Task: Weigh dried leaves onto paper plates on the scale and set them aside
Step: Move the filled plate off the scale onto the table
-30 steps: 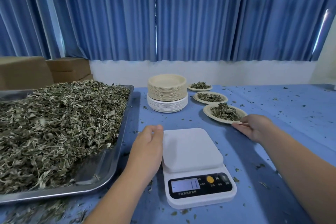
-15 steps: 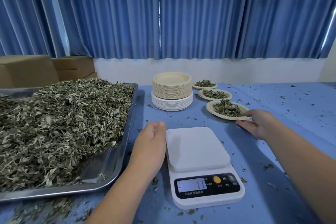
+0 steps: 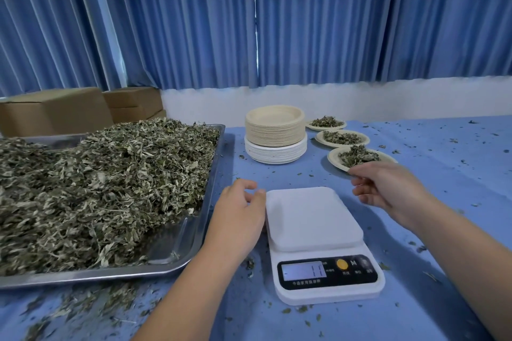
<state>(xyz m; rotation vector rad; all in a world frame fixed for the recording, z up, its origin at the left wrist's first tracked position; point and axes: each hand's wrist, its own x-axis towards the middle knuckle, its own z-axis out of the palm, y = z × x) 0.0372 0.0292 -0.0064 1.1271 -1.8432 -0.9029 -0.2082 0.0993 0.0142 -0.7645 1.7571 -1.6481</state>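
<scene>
The dried leaves (image 3: 97, 188) lay heaped in a steel tray (image 3: 200, 230) at the near left. Three weighed portions sat on plates in a row at the far right: the nearest filled plate (image 3: 333, 161) was just beyond the right hand (image 3: 388, 188), and the two other filled plates (image 3: 321, 139) stood farther back. The scale (image 3: 313, 216) sat in the near middle with its platform bare, and the stack of paper plates (image 3: 275, 133) stood beyond it, apart from it. The right hand held nothing, its fingers loosely curled, with the forefinger at that plate's near rim (whether it touched could not be told). The left hand (image 3: 238, 210) was likewise relaxed and empty, just beside the scale's left edge, with a fingertip at the platform's far corner. That contact looked the likeliest source of trouble. Any pressure on the platform would disturb the reading, and the display (image 3: 303, 271) showed a figure too blurred to read, so a fresh plate set down without zeroing would probably give a false weight. A careless sweep of the right hand could also catch the light plate's rim and tip its portion onto the blue tablecloth (image 3: 443, 174), which was strewn with crumbs. Pulling one plate from the tightly nested stack might bring two, and a handful lifted from the heaped tray would likely shed leaves over its edge.
</scene>
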